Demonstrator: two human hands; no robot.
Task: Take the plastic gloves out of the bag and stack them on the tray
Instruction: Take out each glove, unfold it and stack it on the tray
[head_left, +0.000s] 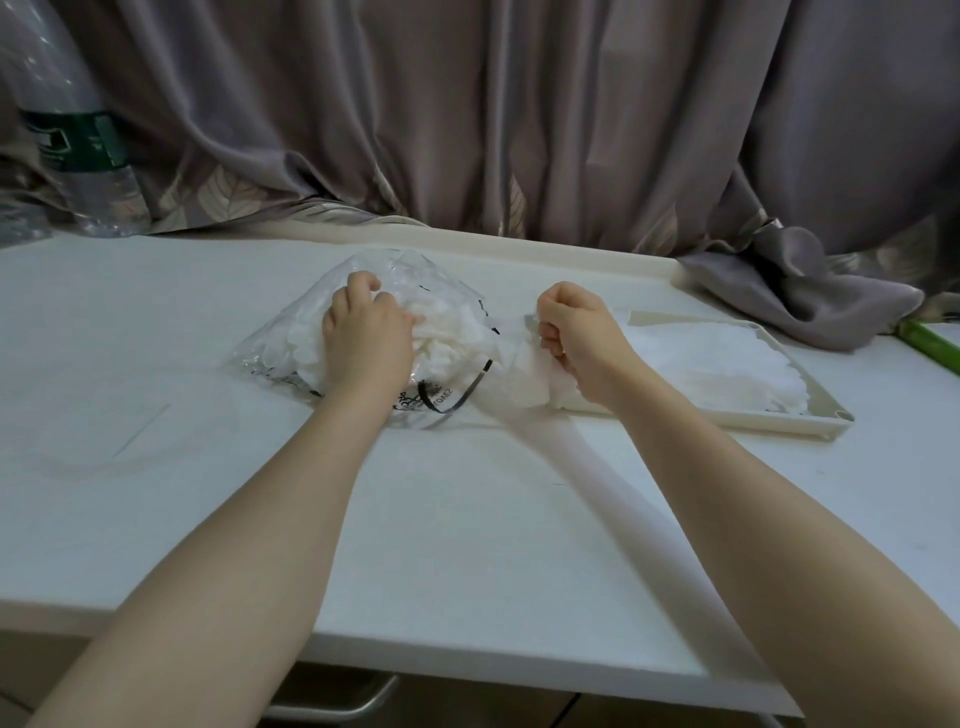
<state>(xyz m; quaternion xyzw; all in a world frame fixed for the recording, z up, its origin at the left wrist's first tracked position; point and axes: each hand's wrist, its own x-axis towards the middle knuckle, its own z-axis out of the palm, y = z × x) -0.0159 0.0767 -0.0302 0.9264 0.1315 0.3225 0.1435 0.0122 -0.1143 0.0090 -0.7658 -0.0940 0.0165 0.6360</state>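
On the surface (467, 519), the left hand (363, 332) is gripping the bag (280, 338), still holding gloves; the right hand's (582, 338) fingers (550, 332) are pinching one glove (524, 379) beside the partly stacked tray (826, 410).

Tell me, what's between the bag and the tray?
In the head view, a thin plastic glove pinched by the right hand stretches from the bag toward the tray.

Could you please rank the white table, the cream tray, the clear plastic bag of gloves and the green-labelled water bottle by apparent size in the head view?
1. White table, by far the largest.
2. Cream rectangular tray and clear plastic bag of gloves: too alike to rank.
3. Green-labelled clear water bottle: smallest, though cut off by the frame and farther away, so uncertain.
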